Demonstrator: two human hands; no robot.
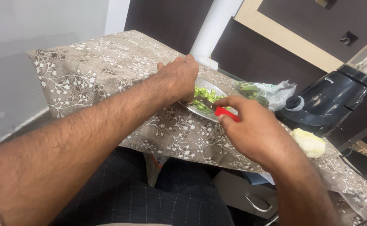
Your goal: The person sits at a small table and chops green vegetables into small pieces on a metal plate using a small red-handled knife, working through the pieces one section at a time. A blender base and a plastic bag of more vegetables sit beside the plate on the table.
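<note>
- Knife [217, 108]: a red-handled knife lies just right of the frame's centre, its long axis running from the red handle at lower right up-left to a dull metal blade that reaches over the steel plate [192, 109].
- Right hand [254, 125]: it comes in from the lower right and is closed around the red handle, with the thumb and forefinger pinched near where the handle meets the blade; only a short part of the red shows past the fingers.
- Left hand [179, 77]: it reaches in from the lower left along a long forearm and rests curled, knuckles up, over the plate's upper-left edge, directly beyond the blade tip. Its fingertips are hidden beneath the hand, so I cannot tell whether they pin down a piece or only press on the plate.
- Chopped green vegetable [204, 95]: the pieces sit heaped on the plate between the two hands, touching the blade.
- Floral tablecloth [108, 71] covers the table; a plastic bag of greens [263, 93] lies just right of the plate, and a black blender base [330, 100] stands further right.
</note>
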